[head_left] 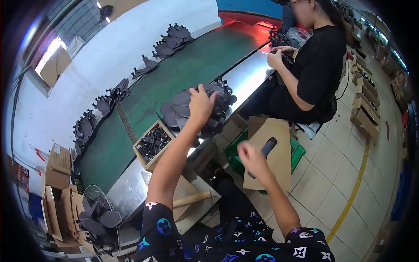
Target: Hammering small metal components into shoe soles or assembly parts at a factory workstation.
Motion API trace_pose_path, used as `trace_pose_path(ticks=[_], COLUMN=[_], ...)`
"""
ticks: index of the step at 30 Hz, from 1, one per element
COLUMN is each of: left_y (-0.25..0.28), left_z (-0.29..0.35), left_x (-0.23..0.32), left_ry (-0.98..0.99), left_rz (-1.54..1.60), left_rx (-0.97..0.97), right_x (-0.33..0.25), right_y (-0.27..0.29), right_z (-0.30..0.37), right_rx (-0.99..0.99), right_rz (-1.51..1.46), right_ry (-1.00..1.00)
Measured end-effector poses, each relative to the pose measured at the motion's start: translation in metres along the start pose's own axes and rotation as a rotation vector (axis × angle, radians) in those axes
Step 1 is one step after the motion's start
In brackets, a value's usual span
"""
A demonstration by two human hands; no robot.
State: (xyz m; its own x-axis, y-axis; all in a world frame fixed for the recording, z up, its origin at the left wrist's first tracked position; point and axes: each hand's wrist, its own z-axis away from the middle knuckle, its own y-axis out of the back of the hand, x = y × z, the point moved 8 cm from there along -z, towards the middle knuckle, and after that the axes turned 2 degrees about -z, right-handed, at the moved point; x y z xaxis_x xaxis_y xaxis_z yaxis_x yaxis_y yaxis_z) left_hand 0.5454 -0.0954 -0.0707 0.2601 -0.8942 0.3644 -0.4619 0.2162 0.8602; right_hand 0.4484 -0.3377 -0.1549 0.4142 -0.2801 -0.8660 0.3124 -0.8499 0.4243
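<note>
My left hand [201, 105] reaches over a heap of dark grey, flat paddle-shaped parts [176, 109] at the front edge of the green belt. Its fingers are spread, and it seems to touch the heap. My right hand [253, 160] is curled closed above a brown cardboard sheet [279, 170]. Whatever its fingers may hold is hidden. A dark grey handle-shaped part [269, 145] lies slantwise on the sheet, partly covered by that hand. I cannot tell whether the hand touches it.
A wooden box of small black pieces [152, 142] stands by my left forearm. Beneath the cardboard is a green crate [298, 155]. More grey parts [170, 41] line the green belt [148, 94]. A wire basket [118, 236] stands lower left. A co-worker [321, 65] sits at right.
</note>
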Motion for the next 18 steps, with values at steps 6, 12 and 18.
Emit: trace_pose_path(ticks=[6, 12, 18], left_y=[0.011, 0.013, 0.075], left_z=[-0.019, -0.045, -0.054], left_x=[-0.021, -0.046, -0.072], left_ry=[-0.092, -0.032, -0.034], left_rz=[0.1, 0.128, 0.233], left_rx=[0.138, -0.027, 0.23], right_x=[-0.043, -0.039, -0.054], right_y=[-0.036, -0.073, -0.089], right_z=[-0.15, -0.17, -0.156], right_rx=[0.142, 0.098, 0.237], right_rz=[0.16, 0.223, 0.432], right_ry=[0.267, 0.264, 0.175])
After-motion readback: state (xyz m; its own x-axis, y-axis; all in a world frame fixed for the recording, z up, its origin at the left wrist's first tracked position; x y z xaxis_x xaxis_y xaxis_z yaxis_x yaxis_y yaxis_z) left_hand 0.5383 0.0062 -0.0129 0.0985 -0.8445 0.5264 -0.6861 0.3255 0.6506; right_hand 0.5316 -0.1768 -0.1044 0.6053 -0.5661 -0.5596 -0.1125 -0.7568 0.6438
